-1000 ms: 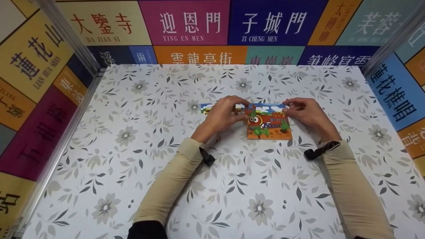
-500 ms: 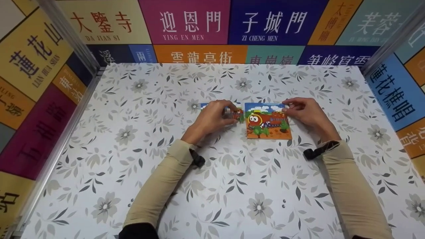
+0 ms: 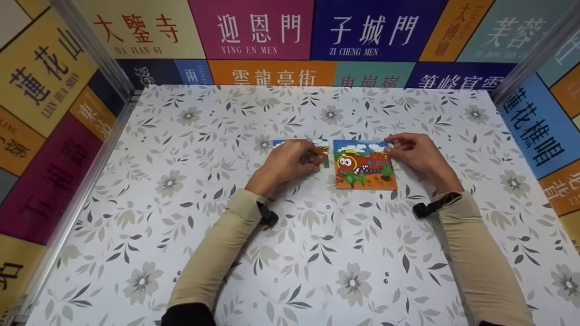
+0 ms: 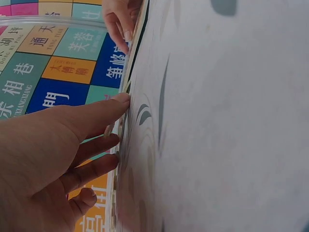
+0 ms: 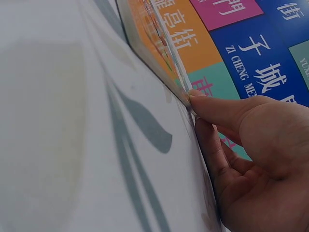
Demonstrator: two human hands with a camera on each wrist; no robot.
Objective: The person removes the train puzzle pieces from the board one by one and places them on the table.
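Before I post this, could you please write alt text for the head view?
A right hand holds a red cartoon train card by its far right corner on a floral table. Just left of it, a left hand partly covers a second card. Panels with Chinese lettering stand behind.

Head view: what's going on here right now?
A person has both hands at two picture pieces on the floral table. The right hand grips the train picture at its upper right corner. The left hand rests over the other picture, covering most of it. A narrow gap separates the two pictures, which lie side by side.
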